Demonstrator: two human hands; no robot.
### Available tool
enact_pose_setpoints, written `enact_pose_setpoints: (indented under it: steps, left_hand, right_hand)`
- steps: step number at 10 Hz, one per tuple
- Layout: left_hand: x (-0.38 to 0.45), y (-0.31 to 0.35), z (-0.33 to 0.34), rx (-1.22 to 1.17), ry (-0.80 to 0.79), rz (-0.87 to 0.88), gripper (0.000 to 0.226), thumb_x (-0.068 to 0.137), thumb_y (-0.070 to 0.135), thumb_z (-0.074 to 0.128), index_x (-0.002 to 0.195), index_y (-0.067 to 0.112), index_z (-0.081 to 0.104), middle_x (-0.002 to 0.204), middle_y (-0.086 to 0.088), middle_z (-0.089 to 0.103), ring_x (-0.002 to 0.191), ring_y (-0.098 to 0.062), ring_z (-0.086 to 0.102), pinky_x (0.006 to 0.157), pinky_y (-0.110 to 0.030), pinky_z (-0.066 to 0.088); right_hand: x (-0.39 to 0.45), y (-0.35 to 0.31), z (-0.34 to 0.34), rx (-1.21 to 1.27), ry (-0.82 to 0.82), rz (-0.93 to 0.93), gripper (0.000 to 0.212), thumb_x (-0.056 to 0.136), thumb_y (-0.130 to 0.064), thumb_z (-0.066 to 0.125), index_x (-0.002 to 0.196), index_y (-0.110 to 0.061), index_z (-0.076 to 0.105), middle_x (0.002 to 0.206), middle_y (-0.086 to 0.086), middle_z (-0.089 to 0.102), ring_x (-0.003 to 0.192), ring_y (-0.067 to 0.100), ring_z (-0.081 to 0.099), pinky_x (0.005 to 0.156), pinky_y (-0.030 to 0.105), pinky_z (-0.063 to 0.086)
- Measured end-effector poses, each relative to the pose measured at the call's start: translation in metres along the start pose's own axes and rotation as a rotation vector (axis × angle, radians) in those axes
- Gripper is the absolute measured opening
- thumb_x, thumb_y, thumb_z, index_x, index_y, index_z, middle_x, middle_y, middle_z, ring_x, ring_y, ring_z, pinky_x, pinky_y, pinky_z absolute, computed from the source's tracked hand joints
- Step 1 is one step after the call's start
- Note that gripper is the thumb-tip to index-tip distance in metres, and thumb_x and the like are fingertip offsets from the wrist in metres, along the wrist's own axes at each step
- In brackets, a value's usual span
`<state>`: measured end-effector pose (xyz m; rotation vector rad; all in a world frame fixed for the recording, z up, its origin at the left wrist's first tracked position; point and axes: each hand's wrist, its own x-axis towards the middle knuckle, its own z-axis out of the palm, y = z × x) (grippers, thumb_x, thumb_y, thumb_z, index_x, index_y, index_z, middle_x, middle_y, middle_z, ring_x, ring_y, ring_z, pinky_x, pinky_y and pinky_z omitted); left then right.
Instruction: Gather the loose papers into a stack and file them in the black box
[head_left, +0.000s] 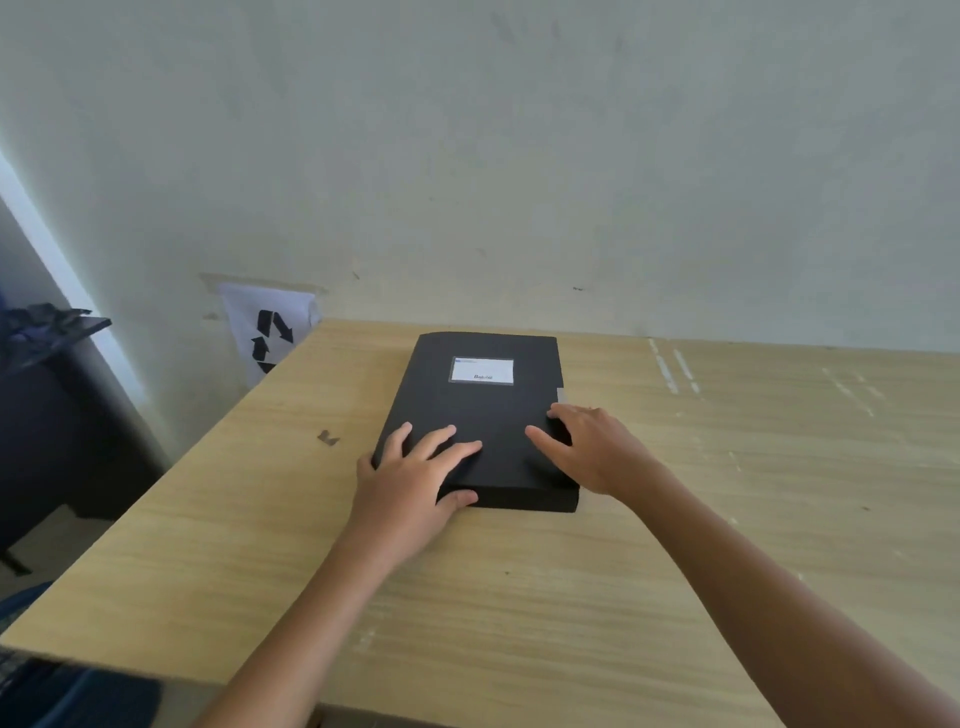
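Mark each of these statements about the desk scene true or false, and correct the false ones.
1. The black box lies closed on the wooden table. True.
2. Loose papers are spread across the table. False: none are visible.
3. Both hands rest on the box's lid. True: the left hand and right hand lie on its near end.
4. The box's white label is at its near end. False: it is at the far end.
5. A recycling sign hangs on the wall. True.

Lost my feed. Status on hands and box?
Both hands, left and right, flat on the box. Box closed on desk. No loose papers visible. Nothing in the way.
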<state>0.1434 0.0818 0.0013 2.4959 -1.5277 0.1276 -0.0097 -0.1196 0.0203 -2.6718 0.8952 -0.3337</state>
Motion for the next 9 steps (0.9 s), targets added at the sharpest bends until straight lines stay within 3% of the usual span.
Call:
enact_pose_setpoints:
  steps: [2, 3, 4, 5, 6, 7, 9]
  left_hand:
    - [0.032, 0.074, 0.020, -0.023, 0.004, 0.050, 0.061, 0.094, 0.070, 0.040, 0.151, 0.057, 0.022, 0.164, 0.025, 0.021, 0.155, -0.027, 0.012, 0.114, -0.057, 0.025]
    - [0.054, 0.107, 0.030, -0.032, -0.021, 0.055, 0.061, 0.095, 0.070, 0.039, 0.151, 0.057, 0.020, 0.165, 0.023, 0.019, 0.155, -0.029, 0.009, 0.113, -0.061, 0.025]
    - [0.075, 0.126, 0.036, -0.056, -0.038, 0.048, 0.060, 0.096, 0.067, 0.041, 0.151, 0.057, 0.021, 0.165, 0.022, 0.019, 0.156, -0.028, 0.007, 0.114, -0.063, 0.023]
    - [0.091, 0.135, 0.043, -0.067, -0.032, 0.049, 0.060, 0.097, 0.065, 0.041, 0.152, 0.056, 0.020, 0.166, 0.023, 0.018, 0.157, -0.026, 0.005, 0.116, -0.062, 0.020]
    - [0.103, 0.141, 0.047, -0.080, -0.047, 0.044, 0.059, 0.098, 0.063, 0.040, 0.153, 0.056, 0.018, 0.166, 0.023, 0.015, 0.157, -0.025, 0.001, 0.119, -0.062, 0.014]
    - [0.115, 0.148, 0.045, -0.088, -0.080, 0.026, 0.059, 0.100, 0.061, 0.041, 0.154, 0.055, 0.016, 0.167, 0.021, 0.013, 0.157, -0.026, -0.002, 0.119, -0.065, 0.010]
    - [0.123, 0.169, 0.025, -0.128, -0.205, -0.018, 0.069, 0.096, 0.059, 0.050, 0.155, 0.052, 0.016, 0.169, 0.017, 0.007, 0.157, -0.032, -0.005, 0.116, -0.072, 0.006]
  right_hand:
    - [-0.007, 0.068, -0.032, -0.126, -0.026, 0.119, 0.032, 0.106, -0.034, 0.041, 0.123, -0.011, 0.055, 0.115, 0.010, 0.066, 0.096, 0.030, 0.063, 0.079, 0.036, 0.051]
    - [-0.001, 0.096, -0.043, -0.197, -0.072, 0.129, 0.026, 0.109, -0.023, 0.036, 0.118, -0.007, 0.054, 0.122, 0.012, 0.059, 0.102, 0.031, 0.061, 0.082, 0.037, 0.049]
    - [0.009, 0.121, -0.044, -0.268, -0.066, 0.131, 0.032, 0.108, -0.015, 0.035, 0.129, -0.005, 0.057, 0.138, 0.014, 0.046, 0.127, 0.028, 0.050, 0.099, 0.038, 0.048]
    - [0.018, 0.142, -0.044, -0.382, -0.111, 0.131, 0.035, 0.106, -0.015, 0.041, 0.139, -0.009, 0.052, 0.149, 0.012, 0.040, 0.139, 0.029, 0.039, 0.112, 0.041, 0.040]
    - [0.027, 0.152, -0.047, -0.412, -0.083, 0.125, 0.040, 0.108, -0.021, 0.035, 0.146, -0.011, 0.044, 0.155, 0.009, 0.038, 0.144, 0.026, 0.036, 0.121, 0.041, 0.022]
    - [0.035, 0.154, -0.055, -0.325, -0.048, 0.152, 0.044, 0.109, -0.027, 0.028, 0.148, -0.010, 0.040, 0.155, 0.006, 0.041, 0.144, 0.025, 0.036, 0.123, 0.042, 0.020]
    - [0.029, 0.143, -0.071, -0.221, 0.047, 0.260, 0.045, 0.106, -0.034, 0.032, 0.137, -0.007, 0.051, 0.138, 0.011, 0.056, 0.129, 0.030, 0.048, 0.111, 0.044, 0.039]
